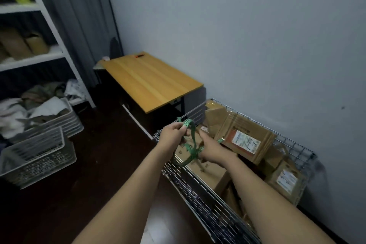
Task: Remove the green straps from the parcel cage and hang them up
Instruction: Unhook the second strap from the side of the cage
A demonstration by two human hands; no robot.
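Observation:
A green strap [191, 145] loops between both hands above the near rim of the wire parcel cage [200, 200]. My left hand [172, 134] pinches the strap's upper end, which sticks up past the fingers. My right hand [211, 149] grips the lower part of the loop, and a short green end shows beyond its fingers. The strap's slack hangs in a curve below the hands. Several brown cardboard parcels [242, 140] with labels fill the cage against the wall.
A wooden table [150, 81] stands beyond the cage by the wall. At left are white laundry baskets [37, 156], one with clothes, and a white shelf unit [49, 24] holding boxes. The floor is dark; a grey curtain hangs behind.

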